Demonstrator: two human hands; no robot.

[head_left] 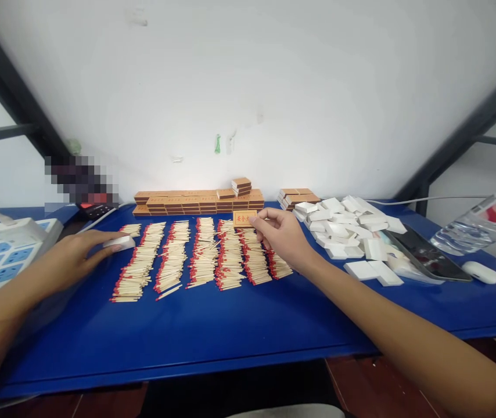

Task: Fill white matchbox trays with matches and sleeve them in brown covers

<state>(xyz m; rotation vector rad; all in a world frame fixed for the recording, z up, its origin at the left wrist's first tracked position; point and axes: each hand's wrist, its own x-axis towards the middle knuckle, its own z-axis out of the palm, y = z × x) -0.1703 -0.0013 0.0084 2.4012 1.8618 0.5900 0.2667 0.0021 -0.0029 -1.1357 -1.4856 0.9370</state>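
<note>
My left hand (85, 255) pinches a small white matchbox tray (123, 241) between thumb and fingers, close to the leftmost matches. In my right hand (283, 235) is an orange matchbox sleeve (243, 219) with red printing, its face turned toward me, held above the rows on the right. Several long rows of loose red-tipped matches (172, 255) lie side by side on the blue table between my hands. Behind them, orange-brown matchboxes (178, 201) stand stacked along the wall, with a few (241, 184) piled on top.
At right lies a heap of white trays (339, 223), partly on a plastic bag. Beside it are a dark phone or tablet (426, 252), a white earbud case (481, 271) and a water bottle (483, 223). A second matchbox stack (298, 197) stands behind. A power strip (2, 255) is at left.
</note>
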